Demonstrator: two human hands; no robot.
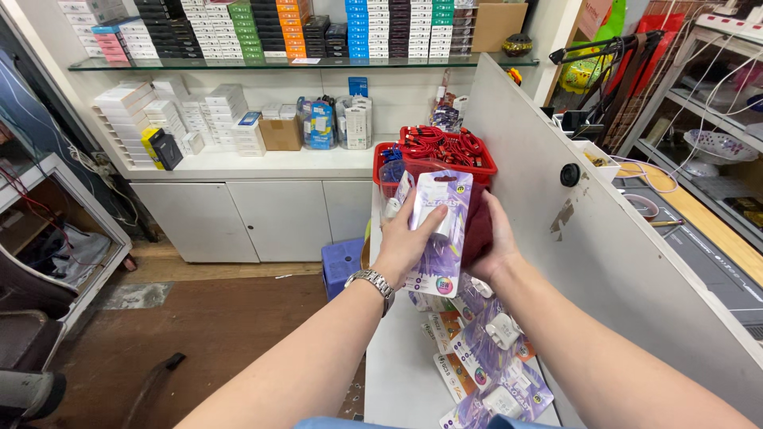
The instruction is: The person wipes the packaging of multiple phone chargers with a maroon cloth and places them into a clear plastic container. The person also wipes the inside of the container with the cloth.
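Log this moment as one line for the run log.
left hand: grips purple blister pack | right hand: supports its back | below: more purple packs on white counter | behind: red basket

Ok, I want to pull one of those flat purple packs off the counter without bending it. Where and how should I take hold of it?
Probably by the two long card edges, coming from above. The loose purple pack lies flat on the white counter, overlapping others, with a raised white bubble at its middle. That is how the left hand and right hand hold the upright purple pack: by its sides, off the bubble.
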